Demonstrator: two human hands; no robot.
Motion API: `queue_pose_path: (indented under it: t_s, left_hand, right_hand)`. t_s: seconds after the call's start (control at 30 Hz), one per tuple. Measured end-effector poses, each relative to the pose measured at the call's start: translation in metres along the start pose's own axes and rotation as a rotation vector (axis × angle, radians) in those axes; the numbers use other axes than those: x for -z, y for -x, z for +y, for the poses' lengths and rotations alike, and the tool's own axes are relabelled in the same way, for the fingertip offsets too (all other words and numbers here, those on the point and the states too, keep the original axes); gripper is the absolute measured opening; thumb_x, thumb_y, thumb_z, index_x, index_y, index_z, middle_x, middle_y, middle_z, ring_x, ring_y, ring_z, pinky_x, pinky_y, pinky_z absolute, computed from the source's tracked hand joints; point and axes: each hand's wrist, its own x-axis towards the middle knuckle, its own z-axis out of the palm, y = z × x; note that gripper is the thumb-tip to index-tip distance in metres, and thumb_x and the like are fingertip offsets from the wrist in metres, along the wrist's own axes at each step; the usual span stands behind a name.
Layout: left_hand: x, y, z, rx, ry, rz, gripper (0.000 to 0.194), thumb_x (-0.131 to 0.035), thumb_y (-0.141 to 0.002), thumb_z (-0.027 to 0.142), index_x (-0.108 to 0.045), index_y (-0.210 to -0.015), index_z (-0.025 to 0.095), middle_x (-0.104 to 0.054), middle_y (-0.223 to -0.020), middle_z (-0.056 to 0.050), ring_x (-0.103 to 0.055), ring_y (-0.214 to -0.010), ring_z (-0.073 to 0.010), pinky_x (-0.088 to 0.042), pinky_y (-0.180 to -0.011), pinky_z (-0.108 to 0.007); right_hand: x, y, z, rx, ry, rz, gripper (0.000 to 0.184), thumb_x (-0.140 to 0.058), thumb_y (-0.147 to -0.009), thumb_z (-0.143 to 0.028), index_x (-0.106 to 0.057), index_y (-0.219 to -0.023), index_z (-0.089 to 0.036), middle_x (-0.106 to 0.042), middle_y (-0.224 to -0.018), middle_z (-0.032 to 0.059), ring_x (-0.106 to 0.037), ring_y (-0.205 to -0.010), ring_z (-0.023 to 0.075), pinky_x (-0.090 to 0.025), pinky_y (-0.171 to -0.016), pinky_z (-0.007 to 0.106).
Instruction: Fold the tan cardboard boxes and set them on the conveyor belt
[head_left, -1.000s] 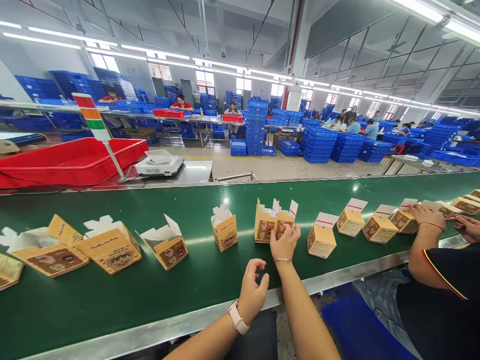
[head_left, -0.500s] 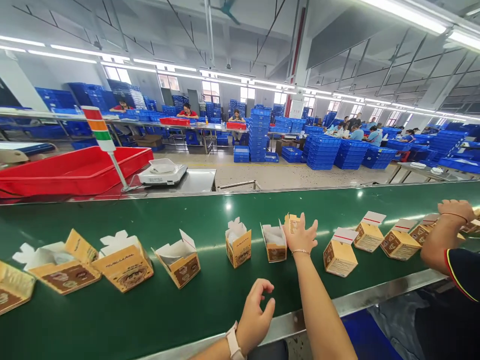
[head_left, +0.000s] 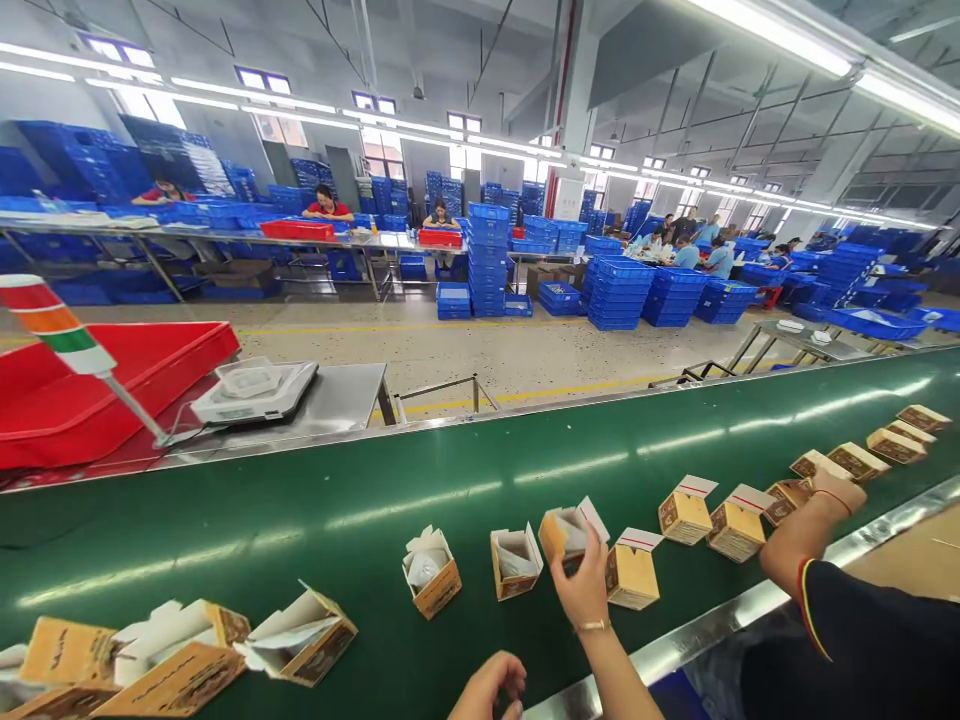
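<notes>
My right hand has its thumb and fingers around the sides of a small yellow-brown cardboard box, whose white flap stands up. Left of it is an open box with a clear plastic bag inside, and farther left another open box holds a similar bag. To the right of my right hand stands a box with its top panel closed and a white, red-striped flap raised. My left hand hovers at the bottom edge, partly cut off, fingers loosely curled and apart from the thumb, holding nothing.
Boxes stand along the green conveyor belt; open ones are at lower left. A co-worker's hand touches boxes at right. Beyond the belt are a white scale, a red tray and stacked blue crates.
My right hand has gone from spread fingers beside the box to gripping it. My left hand is lower in view. The view has shifted, and the co-worker's hand has come down onto the boxes.
</notes>
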Motion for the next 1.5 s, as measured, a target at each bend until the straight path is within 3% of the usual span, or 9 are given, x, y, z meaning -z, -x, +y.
queue_pose_path:
  t_s: [0.13,0.33,0.57,0.73,0.83,0.97,1.1,1.37,1.5]
  left_hand:
    - [-0.002,0.002,0.009,-0.210,-0.120,0.218,0.047,-0.056,-0.076,0.032,-0.054,-0.121,0.021,-0.057,-0.126,-0.015,-0.055,-0.115,-0.0310,-0.046,-0.093,-0.047]
    - [0.009,-0.022,0.011,-0.336,-0.509,-0.258,0.063,-0.065,-0.066,0.026,-0.053,-0.127,0.033,-0.051,-0.138,-0.009,-0.040,-0.130,-0.0384,-0.034,-0.101,-0.062]
    - [0.002,-0.044,0.015,-0.463,-0.594,-0.102,0.047,-0.045,-0.088,0.023,-0.044,-0.135,0.024,-0.050,-0.139,-0.011,-0.048,-0.126,-0.0280,-0.044,-0.100,-0.048]
    - [0.008,-0.040,0.008,-0.576,-0.506,0.114,0.071,-0.048,-0.090,0.025,-0.009,-0.148,0.022,-0.025,-0.152,-0.019,-0.046,-0.129,-0.0264,-0.047,-0.097,-0.044]
    - [0.020,-0.031,0.000,-0.553,-0.690,-0.006,0.070,-0.053,-0.088,0.024,-0.016,-0.147,0.027,-0.031,-0.151,-0.015,-0.038,-0.134,-0.0284,-0.045,-0.099,-0.045]
    - [0.013,-0.033,-0.004,-0.491,-0.907,-0.117,0.065,-0.057,-0.085,0.029,-0.031,-0.144,0.024,-0.035,-0.148,-0.018,-0.033,-0.136,-0.0343,-0.042,-0.095,-0.049]
    - [-0.019,-0.046,0.002,-0.388,-0.826,0.131,0.049,-0.057,-0.084,0.033,-0.050,-0.132,0.026,-0.033,-0.150,-0.015,-0.032,-0.135,-0.0359,-0.039,-0.097,-0.053]
    - [-0.063,-0.072,0.003,-0.018,0.211,0.405,0.036,-0.067,-0.075,0.033,-0.055,-0.105,0.018,-0.047,-0.130,-0.015,-0.055,-0.114,-0.0257,-0.046,-0.097,-0.044]
    - [-0.066,-0.083,0.008,0.212,0.475,0.293,0.047,-0.074,-0.068,0.027,-0.048,-0.106,0.018,-0.058,-0.115,-0.015,-0.062,-0.103,-0.0250,-0.050,-0.090,-0.043]
  right_hand:
    - [0.054,0.074,0.035,0.210,-0.082,-0.162,0.067,-0.052,-0.078,-0.036,-0.024,-0.138,-0.029,-0.048,-0.128,0.0163,-0.051,-0.119,0.0388,-0.048,-0.090,0.060]
    - [0.068,0.075,0.048,0.365,-0.262,-0.602,0.048,-0.044,-0.081,-0.033,-0.039,-0.128,-0.023,-0.042,-0.142,0.0156,-0.031,-0.137,0.0327,-0.036,-0.104,0.059]
    - [0.047,0.053,0.050,0.404,-0.248,-0.491,0.064,-0.053,-0.081,-0.036,-0.030,-0.137,-0.014,-0.035,-0.143,0.0228,-0.036,-0.134,0.0336,-0.039,-0.104,0.053]
    - [0.046,0.056,0.070,0.516,-0.265,-0.457,0.068,-0.050,-0.087,-0.030,-0.019,-0.146,-0.017,-0.037,-0.143,0.0210,-0.039,-0.133,0.0313,-0.045,-0.100,0.050]
    - [0.038,0.065,0.076,0.539,-0.281,-0.500,0.068,-0.046,-0.090,-0.032,-0.015,-0.148,-0.018,-0.032,-0.147,0.0201,-0.036,-0.135,0.0295,-0.046,-0.100,0.047]
    - [0.034,0.074,0.074,0.390,-0.254,-0.593,0.063,-0.048,-0.089,-0.042,-0.035,-0.144,-0.015,-0.033,-0.148,0.0191,-0.033,-0.137,0.0311,-0.042,-0.103,0.046]
    - [0.040,0.073,0.059,0.170,-0.326,-0.588,0.053,-0.050,-0.084,-0.053,-0.063,-0.120,-0.016,-0.046,-0.139,0.0168,-0.042,-0.131,0.0319,-0.039,-0.105,0.046]
    - [0.022,0.082,0.027,-0.557,-0.666,-0.068,0.037,-0.067,-0.067,-0.048,-0.057,-0.089,-0.021,-0.065,-0.101,0.0100,-0.062,-0.096,0.0238,-0.051,-0.087,0.040]
    - [0.020,0.076,0.034,-0.769,-0.749,-0.116,0.046,-0.073,-0.055,-0.044,-0.052,-0.089,-0.022,-0.065,-0.089,0.0059,-0.064,-0.086,0.0231,-0.054,-0.078,0.038]
